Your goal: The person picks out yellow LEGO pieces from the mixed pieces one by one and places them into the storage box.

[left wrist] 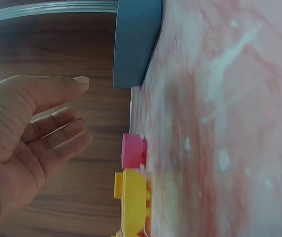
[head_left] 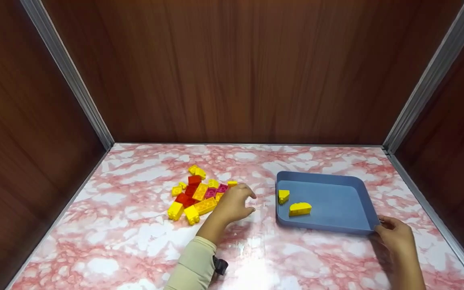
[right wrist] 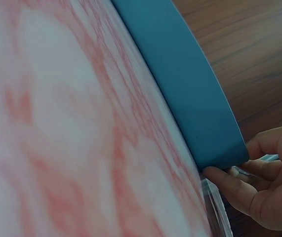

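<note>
Left hand: the left hand (head_left: pixel 234 205) is released, thumb and fingers apart with nothing between them, over the right edge of the loose bricks.
Right hand: the right hand (head_left: pixel 397 235) grasps the tray, pinching its near right corner between thumb and fingers.
Tray: the blue-grey tray (head_left: pixel 336 203) is on the right side of the desk (head_left: pixel 135 241), its left wall well apart from the loose bricks.
In the tray: a small yellow brick (head_left: pixel 283 196) by the left wall, and a curved yellow brick (head_left: pixel 299 209) just to its right and nearer.
Loose bricks: yellow, orange, red and magenta bricks (head_left: pixel 200 192) lie in a close cluster on the left; some are hidden behind the left hand.
Picking: the bricks crowd together, so outer ones should come away most cleanly, pinched across their flat sides.
Carrying: best lifted well above the left wall, which could catch a low hand.
Placing: the tray's bare right half seems to offer most room.
Steadying: a light corner pinch should suffice; pulling could slide or tip the tray.
</note>
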Motion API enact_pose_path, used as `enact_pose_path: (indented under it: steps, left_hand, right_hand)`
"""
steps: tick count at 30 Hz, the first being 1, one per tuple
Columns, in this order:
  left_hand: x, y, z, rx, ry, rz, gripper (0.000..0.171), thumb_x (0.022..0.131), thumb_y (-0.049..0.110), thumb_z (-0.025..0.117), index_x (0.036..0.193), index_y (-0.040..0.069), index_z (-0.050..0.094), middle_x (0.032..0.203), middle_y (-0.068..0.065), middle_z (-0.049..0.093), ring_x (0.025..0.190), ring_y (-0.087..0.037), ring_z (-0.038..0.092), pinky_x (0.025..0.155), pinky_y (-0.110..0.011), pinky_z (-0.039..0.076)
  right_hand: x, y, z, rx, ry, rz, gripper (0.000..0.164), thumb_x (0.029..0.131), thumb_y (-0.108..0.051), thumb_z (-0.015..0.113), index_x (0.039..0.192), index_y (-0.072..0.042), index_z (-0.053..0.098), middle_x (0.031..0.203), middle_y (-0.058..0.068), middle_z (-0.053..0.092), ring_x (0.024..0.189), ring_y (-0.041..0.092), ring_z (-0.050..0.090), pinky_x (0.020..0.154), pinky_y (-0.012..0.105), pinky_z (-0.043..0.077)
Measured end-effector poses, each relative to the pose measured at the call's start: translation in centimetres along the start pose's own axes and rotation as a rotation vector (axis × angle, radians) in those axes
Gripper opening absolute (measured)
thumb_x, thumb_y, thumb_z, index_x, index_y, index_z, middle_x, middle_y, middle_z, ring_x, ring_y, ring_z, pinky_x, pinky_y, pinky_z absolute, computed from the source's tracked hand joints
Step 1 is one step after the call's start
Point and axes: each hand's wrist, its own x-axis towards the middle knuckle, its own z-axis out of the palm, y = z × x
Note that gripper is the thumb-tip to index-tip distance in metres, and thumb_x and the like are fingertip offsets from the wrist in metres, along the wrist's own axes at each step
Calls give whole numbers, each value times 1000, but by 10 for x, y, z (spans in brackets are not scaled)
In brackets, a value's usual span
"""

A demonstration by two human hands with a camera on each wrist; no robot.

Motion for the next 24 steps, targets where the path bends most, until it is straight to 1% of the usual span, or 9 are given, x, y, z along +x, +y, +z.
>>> enact_pose_path:
  steps: [4, 7, 12, 16, 18, 22, 24]
  left_hand:
    - [-7, -8, -3, -48, 38, 0, 26, 74, 12, 82, 96, 4, 72, 98, -5, 65, 90, -22, 63, 85, -32, 51]
    - [-12, -12, -7, -71, 56, -9, 24, 74, 10, 82, 95, 4, 72, 98, -7, 66, 93, -24, 64, 88, -35, 51]
    - [-17, -22, -15, -75, 67, -64, 22, 75, 10, 80, 95, 6, 73, 105, -9, 67, 100, -27, 63, 92, -39, 50]
    - [-18, -33, -23, -59, 101, -104, 25, 74, 9, 81, 97, 4, 74, 104, -9, 66, 97, -27, 63, 89, -39, 51]
    - [-18, -38, -27, -48, 113, -113, 26, 73, 9, 81, 97, 2, 73, 99, -9, 66, 93, -26, 63, 87, -39, 51]
    - [-17, -49, -33, -42, 111, -150, 22, 74, 8, 80, 95, 1, 73, 99, -11, 65, 93, -27, 62, 88, -39, 51]
    - [-15, -54, -36, -42, 97, -184, 21, 76, 7, 79, 95, 1, 73, 102, -11, 64, 95, -28, 62, 90, -39, 51]
  right_hand:
    - [0, 1, 0, -3, 11, -7, 48, 86, 5, 55, 130, 21, 45, 95, 13, 63, 70, -2, 55, 66, 20, 54]
    - [1, 1, 0, -18, 23, -11, 48, 85, 5, 56, 129, 21, 46, 93, 12, 64, 70, -2, 55, 64, 19, 54]
    - [1, 1, 0, -33, 33, -14, 48, 84, 5, 56, 128, 21, 47, 93, 13, 65, 69, -3, 55, 64, 19, 53]
    - [1, 0, 0, -43, 37, -22, 47, 84, 5, 56, 128, 21, 47, 95, 17, 66, 69, -4, 54, 63, 17, 52]
    - [1, 0, 0, -64, 47, -28, 47, 84, 4, 58, 127, 21, 49, 95, 17, 66, 68, -5, 53, 63, 16, 51]
    - [0, -1, -1, -102, 49, -39, 47, 85, 2, 59, 127, 20, 50, 95, 19, 66, 69, -5, 51, 62, 14, 48]
    - [0, -1, -1, -92, 32, -34, 47, 85, 1, 59, 128, 20, 49, 97, 19, 66, 70, -4, 52, 63, 14, 49]
